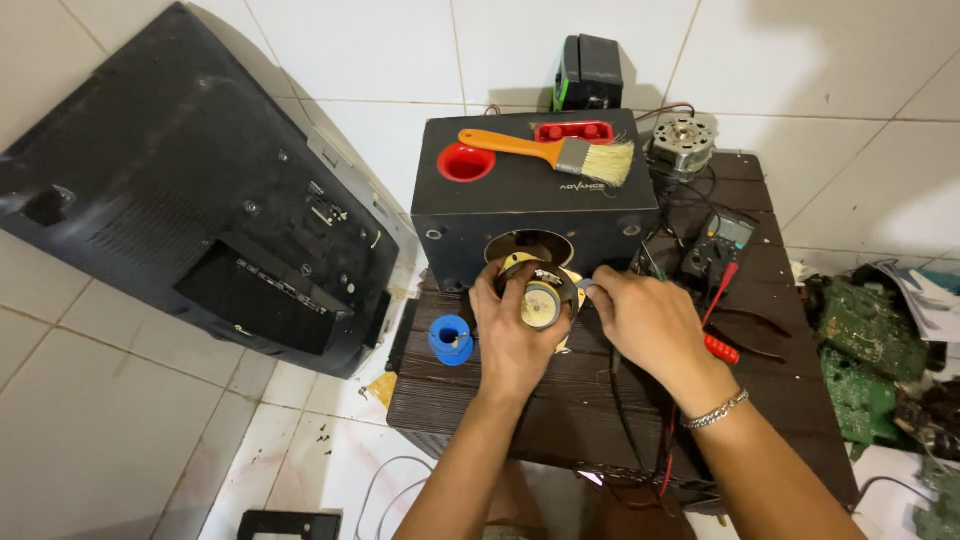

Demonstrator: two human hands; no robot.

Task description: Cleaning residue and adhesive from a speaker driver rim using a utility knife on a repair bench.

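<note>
My left hand (512,335) grips a round speaker driver (541,298) with a metal magnet facing me, held just in front of the round hole (528,246) in a black speaker box (535,195). At the driver's right edge, my right hand (645,318) pinches a small part or wire; what it is stays hidden by the fingers. A bracelet sits on my right wrist. Both hands hover over a dark wooden table (590,400).
An orange-handled paintbrush (550,150) and red trays lie on the box. A blue spool (451,338), red screwdriver (718,300), multimeter (722,240) and motor (682,140) share the table. A flat screen's black back (190,200) leans left; green circuit boards (860,350) lie right.
</note>
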